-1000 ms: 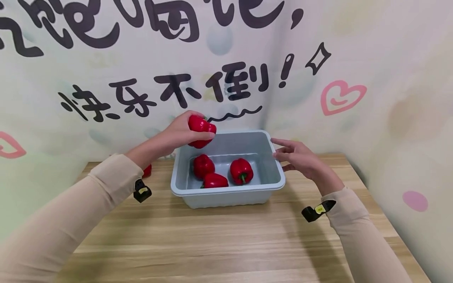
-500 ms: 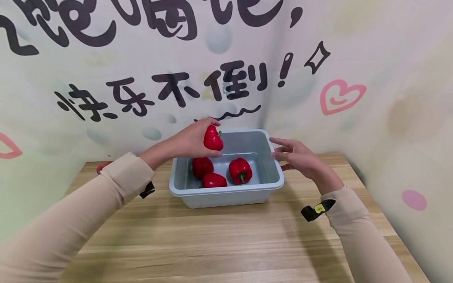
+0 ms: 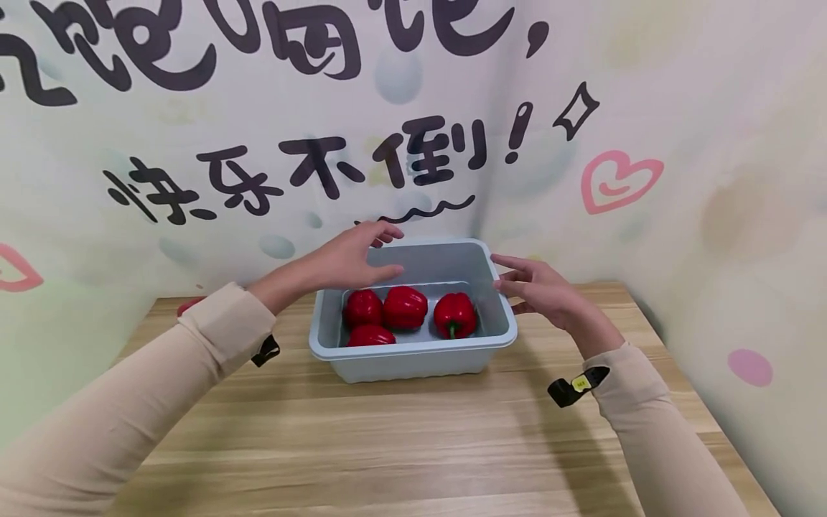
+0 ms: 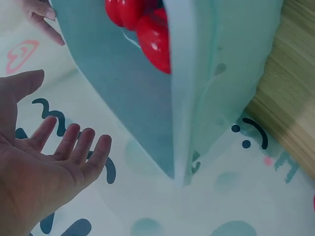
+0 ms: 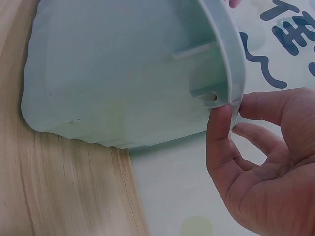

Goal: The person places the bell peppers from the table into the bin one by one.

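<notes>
Red pepper [image 3: 405, 307] moved from left hand [image 3: 351, 258] into grey tub [image 3: 413, 368].

Left arm [image 3: 148, 384]: comes up on a slant from the bottom left corner toward the middle.
Left sleeve [image 3: 213, 334]: long and tan, with its cuff folded back below the bare wrist [image 3: 278, 286].
Left hand [image 3: 349, 258]: up in the air, loose, with a wide gap between thumb [image 4: 24, 84] and fingers.
Left fingers [image 4: 68, 142]: a little spread and softly bent; the palm [image 4: 44, 182] shows.
Right arm [image 3: 659, 424]: comes up from the bottom right and leans left, in a tan sleeve too.
Right hand [image 3: 545, 287]: reaches left and pinches.
Right fingers [image 5: 258, 136]: bent, with tips close together.
Both hands: apart, thumb sides toward each other.
</notes>
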